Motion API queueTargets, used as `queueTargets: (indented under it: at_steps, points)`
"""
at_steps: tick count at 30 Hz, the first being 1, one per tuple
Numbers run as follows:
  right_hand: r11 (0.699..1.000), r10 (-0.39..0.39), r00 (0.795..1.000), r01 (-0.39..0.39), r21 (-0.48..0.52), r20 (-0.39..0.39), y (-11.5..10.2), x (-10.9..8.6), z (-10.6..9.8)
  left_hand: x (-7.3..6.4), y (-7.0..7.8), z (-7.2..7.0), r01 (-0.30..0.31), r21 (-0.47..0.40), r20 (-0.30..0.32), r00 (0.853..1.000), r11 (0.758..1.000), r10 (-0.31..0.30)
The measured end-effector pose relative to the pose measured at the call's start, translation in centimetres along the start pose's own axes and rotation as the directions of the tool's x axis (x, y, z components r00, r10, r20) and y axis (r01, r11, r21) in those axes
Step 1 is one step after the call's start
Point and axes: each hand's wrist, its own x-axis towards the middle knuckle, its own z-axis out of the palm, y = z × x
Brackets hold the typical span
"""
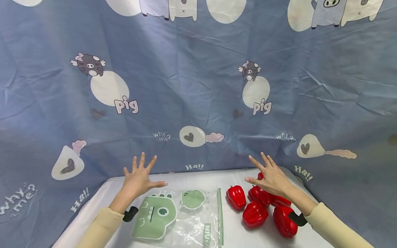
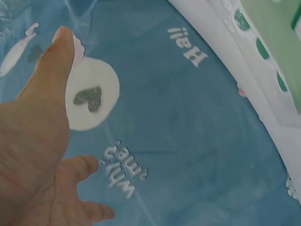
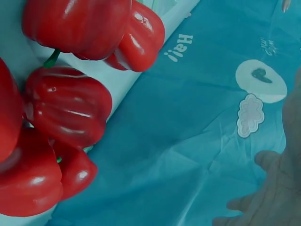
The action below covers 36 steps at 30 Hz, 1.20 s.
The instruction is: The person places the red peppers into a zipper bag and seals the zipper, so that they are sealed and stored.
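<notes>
My left hand [image 1: 137, 181] hovers with spread fingers over the upper left of a clear zip bag [image 1: 195, 220], which has a green cartoon monster printed on it. The bag lies flat, its green zip strip on the right. On the other side, my right hand [image 1: 273, 177] is held with its fingers spread above several red bell peppers [image 1: 255, 214]. It holds nothing and hides part of the rear ones. The right wrist view shows the bell peppers [image 3: 68, 106] bunched together, some with green stems, and the right hand [image 3: 277, 188] apart from them.
A white table [image 1: 186, 181] carries the bag on the left and the peppers on the right. Behind it and along both sides hangs a blue cloth [image 1: 192, 86] printed with pigs and words. Dark wrist straps [image 1: 130, 214] are worn at both sleeve ends.
</notes>
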Motion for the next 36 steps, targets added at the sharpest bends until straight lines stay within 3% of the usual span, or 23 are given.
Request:
queueTargets:
  at_steps: [5, 13, 30, 36]
  points:
    - [1.000, -0.020, 1.000, 0.020, 0.000, -0.013, -0.2, -0.7, 0.2, 0.0, 1.3, 0.7, -0.025, 0.010, 0.016, 1.000, 1.000, 0.024]
    - [0.999, -0.011, 0.999, 0.009, 0.031, 0.051, -0.6, -2.6, 0.8, -0.7, 3.7, 1.9, -0.070, 0.008, 0.062, 0.996, 0.998, 0.070]
    - [0.997, 0.051, 0.984, -0.061, 0.054, 0.172, -1.5, -6.4, 2.3, -3.0, 9.0, 5.5, -0.221, 0.041, 0.000, 0.975, 0.974, 0.221]
    - [0.994, 0.092, 0.982, -0.101, 0.049, 0.164, -2.2, -7.5, 2.7, -3.8, 10.8, 6.7, -0.261, 0.020, -0.014, 0.965, 0.965, 0.261]
